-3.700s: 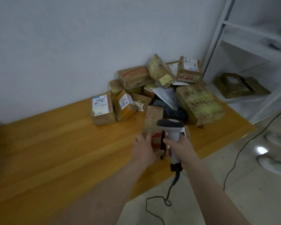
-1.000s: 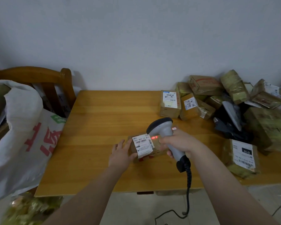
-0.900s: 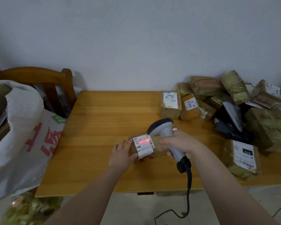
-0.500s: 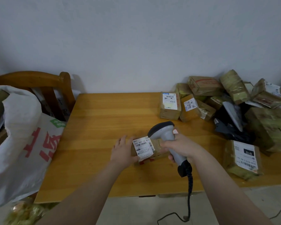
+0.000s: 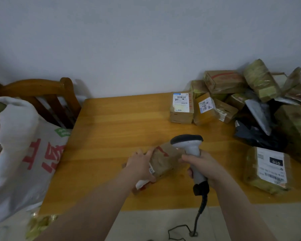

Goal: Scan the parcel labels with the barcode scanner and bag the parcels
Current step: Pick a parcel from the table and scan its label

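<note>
Nearby, a label (image 5: pixel 271 164) reads "010"; left grip (image 5: pixel 140 165) holds parcel (image 5: pixel 165 160), right grip (image 5: pixel 201 164) scanner (image 5: pixel 188 141).

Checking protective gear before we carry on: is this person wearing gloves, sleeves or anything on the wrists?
No. The left hand and right hand are ungloved, and both forearms are bare to the picture's bottom edge. No sleeve, watch, band or ring shows.

One left hand (image 5: pixel 141 166), one right hand (image 5: pixel 203 166), one scanner (image 5: pixel 189 145), one table (image 5: pixel 120 129), one chair (image 5: pixel 33 87), one sack (image 5: pixel 16 136), dozen-odd parcels (image 5: pixel 181 108)
</note>
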